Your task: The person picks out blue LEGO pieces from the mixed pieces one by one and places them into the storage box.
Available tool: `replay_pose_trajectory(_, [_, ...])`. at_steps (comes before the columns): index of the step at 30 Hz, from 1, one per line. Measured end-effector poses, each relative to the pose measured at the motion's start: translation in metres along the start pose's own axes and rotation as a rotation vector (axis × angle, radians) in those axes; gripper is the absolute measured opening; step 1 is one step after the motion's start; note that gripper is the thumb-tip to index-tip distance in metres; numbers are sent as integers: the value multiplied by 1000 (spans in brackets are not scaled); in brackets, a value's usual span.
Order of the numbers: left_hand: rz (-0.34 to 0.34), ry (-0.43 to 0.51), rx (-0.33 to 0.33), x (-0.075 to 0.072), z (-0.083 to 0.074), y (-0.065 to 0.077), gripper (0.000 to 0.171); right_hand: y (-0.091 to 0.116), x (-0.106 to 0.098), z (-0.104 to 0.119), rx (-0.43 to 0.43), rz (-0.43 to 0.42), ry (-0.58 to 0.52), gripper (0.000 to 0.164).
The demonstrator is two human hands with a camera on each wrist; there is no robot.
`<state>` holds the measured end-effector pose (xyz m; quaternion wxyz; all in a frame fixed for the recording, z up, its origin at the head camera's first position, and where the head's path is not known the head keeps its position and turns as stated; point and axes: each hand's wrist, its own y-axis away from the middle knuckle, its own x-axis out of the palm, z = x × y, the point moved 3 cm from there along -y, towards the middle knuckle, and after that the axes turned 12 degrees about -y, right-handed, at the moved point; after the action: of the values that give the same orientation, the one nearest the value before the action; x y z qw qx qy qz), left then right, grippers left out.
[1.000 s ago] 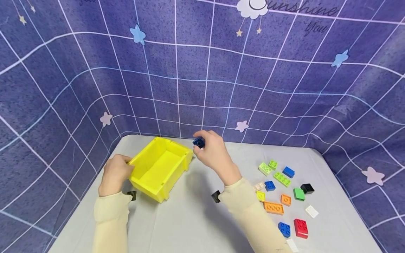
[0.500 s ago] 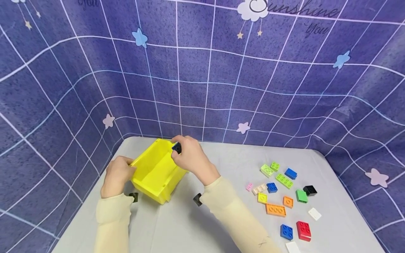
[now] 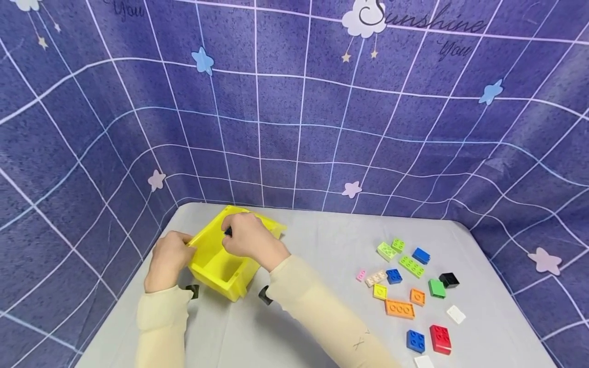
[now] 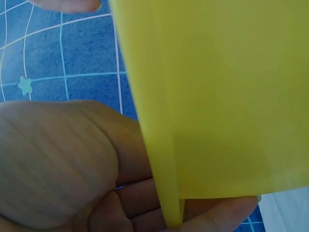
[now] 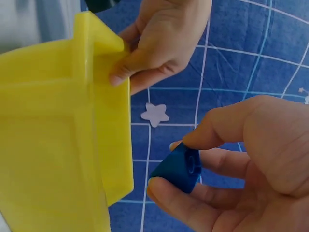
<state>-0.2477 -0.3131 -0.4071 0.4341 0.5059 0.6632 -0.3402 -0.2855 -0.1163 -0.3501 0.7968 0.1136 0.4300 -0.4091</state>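
Observation:
On the left of the table, a yellow plastic bin has its open top facing up and toward me. My left hand grips its left rim; the right wrist view shows the thumb inside the wall. Over the bin's opening, my right hand pinches a blue toy brick between thumb and fingers. The brick has a sloped side and a hollow underside. From the head, only a dark bit of it shows past the fingers. The left wrist view is mostly filled by the bin's yellow wall.
Several loose toy bricks lie on the right of the table, among them a red brick, a blue brick, a long orange brick and a black brick. A purple-blue grid-patterned curtain stands behind and beside the table.
My right hand has carried the blue brick leftward, from beside the bin's right far corner to over its opening. The left hand keeps its grip on the rim. A small pink brick came into view.

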Motion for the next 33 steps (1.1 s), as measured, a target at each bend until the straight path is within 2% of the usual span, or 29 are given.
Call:
replay_pose_trajectory(1, [3,2,-2,0,0,0,37,-1,1,1,-4,6,6,4])
replay_pose_trajectory(5, [21,9,-14,0,1,0,38,-5,8,2,3,31,26,33])
replay_pose_trajectory(9, [34,7,-21,-1,1,1,38,-6,17,-2,55,51,12,38])
replay_pose_trajectory(13, [34,7,-16,-2,1,-1,38,-8,24,-5,112,69,-18,39])
replay_pose_trajectory(22, [43,2,-22,0,1,-1,38,-9,32,-9,165,98,-36,27])
replay_pose_trajectory(26, [42,4,-24,0,1,-1,38,-9,32,-9,183,113,-43,28])
replay_pose_trajectory(28, [44,5,-27,0,1,-1,39,-9,31,-9,184,119,-46,21])
replay_pose_trajectory(30, [45,4,-27,0,1,-1,39,-8,30,-9,181,117,-46,6])
replay_pose_trajectory(33, [35,1,-18,1,0,-1,39,-5,27,-9,178,107,-37,24])
